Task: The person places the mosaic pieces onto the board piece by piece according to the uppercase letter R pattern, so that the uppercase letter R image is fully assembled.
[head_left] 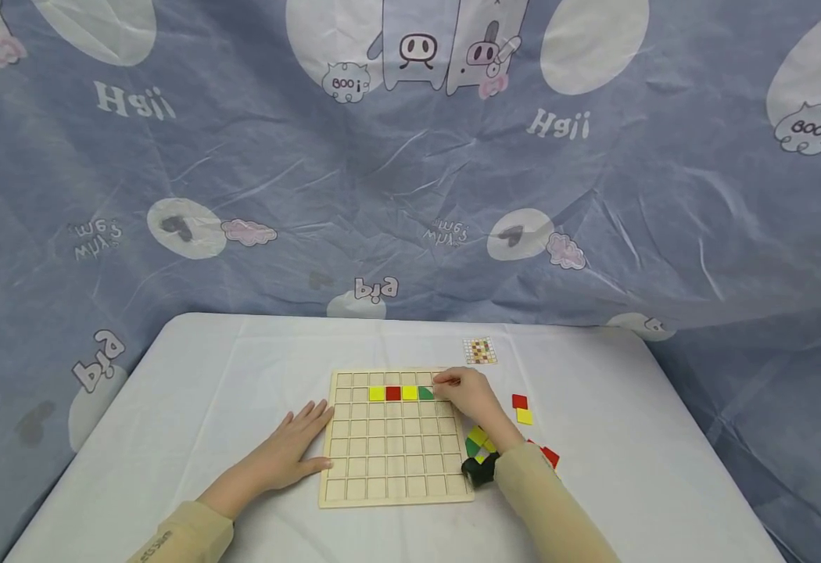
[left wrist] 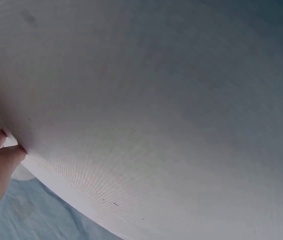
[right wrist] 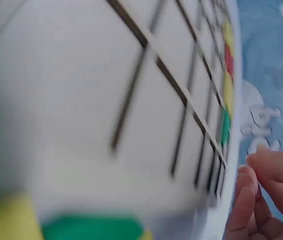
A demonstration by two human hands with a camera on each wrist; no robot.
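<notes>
Head view: flat left hand (head_left: 289, 451) touches the wooden grid board (head_left: 396, 447); green tile (head_left: 424, 394) by right hand (head_left: 468, 393), whose grip I can't tell.

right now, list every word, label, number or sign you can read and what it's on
"Haii", or close to it: twice on the backdrop cloth.
"BOO" plus an upside-down exclamation mark: in two cloud bubbles on that cloth.
Upside-down words lower on the cloth: too unclear to quote surely.
Lettering on the left sleeve: too small to read.
Small patterned card and board: no readable text.
</notes>
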